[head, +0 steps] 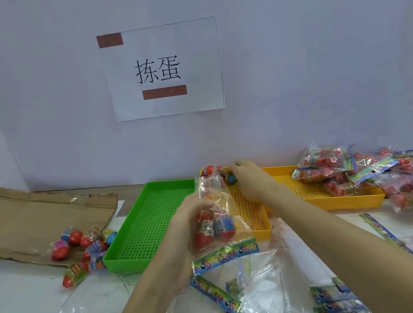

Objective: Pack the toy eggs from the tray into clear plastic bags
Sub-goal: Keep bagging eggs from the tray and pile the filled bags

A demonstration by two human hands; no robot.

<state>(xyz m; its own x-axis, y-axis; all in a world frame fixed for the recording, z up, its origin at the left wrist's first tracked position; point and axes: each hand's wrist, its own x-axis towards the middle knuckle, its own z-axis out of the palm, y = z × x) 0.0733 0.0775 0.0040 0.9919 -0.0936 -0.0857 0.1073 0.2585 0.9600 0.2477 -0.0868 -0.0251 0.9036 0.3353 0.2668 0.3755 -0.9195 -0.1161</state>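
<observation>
My left hand (184, 223) grips a clear plastic bag (217, 209) with a colourful header strip, held upright over the trays. Several red and blue toy eggs (216, 227) lie inside it. My right hand (252, 178) holds a toy egg (230, 178) at the bag's open top, over the far left corner of the yellow tray (288, 191). Another red egg (209, 170) shows just behind the bag's mouth. The green tray (150, 221) to the left holds no eggs.
Loose toy eggs (83, 244) lie left of the green tray on flattened cardboard (17, 217). Filled bags (345, 167) pile on the yellow tray's right end and the table beyond. Empty bags (266, 297) lie near the front edge. A wall with a paper sign (162, 70) stands behind.
</observation>
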